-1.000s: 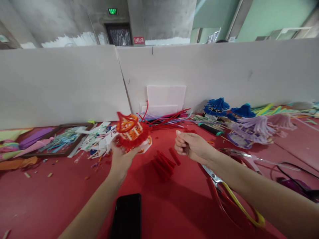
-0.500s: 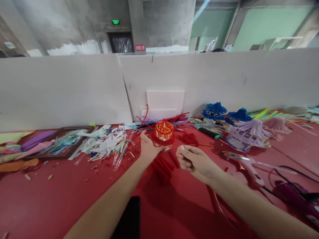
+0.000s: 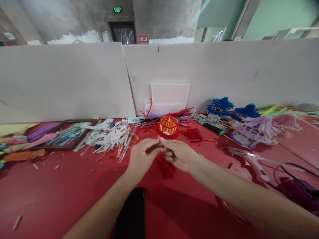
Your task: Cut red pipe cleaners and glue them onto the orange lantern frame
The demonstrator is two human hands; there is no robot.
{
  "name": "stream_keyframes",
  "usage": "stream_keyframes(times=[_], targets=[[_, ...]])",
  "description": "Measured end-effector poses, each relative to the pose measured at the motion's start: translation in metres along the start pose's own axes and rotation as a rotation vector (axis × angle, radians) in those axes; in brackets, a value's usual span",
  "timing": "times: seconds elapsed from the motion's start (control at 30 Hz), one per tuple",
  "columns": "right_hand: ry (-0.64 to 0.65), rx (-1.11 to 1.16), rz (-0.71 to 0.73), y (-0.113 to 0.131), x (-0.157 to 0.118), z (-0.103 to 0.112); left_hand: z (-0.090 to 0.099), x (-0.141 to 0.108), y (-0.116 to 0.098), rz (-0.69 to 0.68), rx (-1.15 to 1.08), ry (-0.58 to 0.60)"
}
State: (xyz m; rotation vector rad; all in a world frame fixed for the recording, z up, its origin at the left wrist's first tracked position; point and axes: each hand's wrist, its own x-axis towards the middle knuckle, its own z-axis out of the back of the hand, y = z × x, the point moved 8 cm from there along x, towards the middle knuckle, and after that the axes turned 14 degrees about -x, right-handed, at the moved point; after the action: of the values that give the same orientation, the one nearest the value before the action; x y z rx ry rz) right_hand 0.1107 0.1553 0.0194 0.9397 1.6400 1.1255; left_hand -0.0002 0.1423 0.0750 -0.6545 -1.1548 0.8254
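My left hand (image 3: 144, 154) and my right hand (image 3: 180, 153) meet fingertip to fingertip at the centre, both pinched. Whatever lies between the fingertips is too small or hidden to name. Just behind them stands a small round orange and red frame (image 3: 169, 126) with pale sticks and a fuzzy red base. A bundle of red fuzzy stems (image 3: 165, 166) lies on the table below my hands, partly covered by them.
A black phone (image 3: 132, 214) lies near the front. White scraps (image 3: 111, 136) and a brown frame (image 3: 74, 144) are at the left. Blue (image 3: 220, 108) and lilac (image 3: 254, 131) models, plus a glue gun (image 3: 256, 166), occupy the right. A white partition (image 3: 64, 83) stands behind.
My left hand has drawn back from beside the orange and red frame, and my right hand has moved left to meet it. The view has shifted slightly.
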Motion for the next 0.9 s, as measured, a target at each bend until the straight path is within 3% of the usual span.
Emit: stream_keyframes(times=[0.2, 0.3, 0.5, 0.7, 0.9], targets=[[0.012, -0.413, 0.108, 0.020, 0.019, -0.037, 0.050, -0.001, 0.001, -0.023, 0.145, -0.112], [-0.018, -0.729, 0.214, 0.028, 0.031, -0.051, 0.070, -0.012, 0.024, 0.123, 0.266, -0.151], [-0.046, -1.225, 0.387, 0.047, 0.073, -0.089, 0.104, -0.029, 0.064, 0.257, 0.338, -0.325], [0.080, -1.473, 0.508, 0.049, 0.116, -0.132, 0.130, -0.031, 0.079, 0.243, 0.297, -0.497], [0.122, -1.556, 0.455, 0.044, 0.135, -0.136, 0.137, -0.038, 0.088, 0.288, 0.085, -0.582]])
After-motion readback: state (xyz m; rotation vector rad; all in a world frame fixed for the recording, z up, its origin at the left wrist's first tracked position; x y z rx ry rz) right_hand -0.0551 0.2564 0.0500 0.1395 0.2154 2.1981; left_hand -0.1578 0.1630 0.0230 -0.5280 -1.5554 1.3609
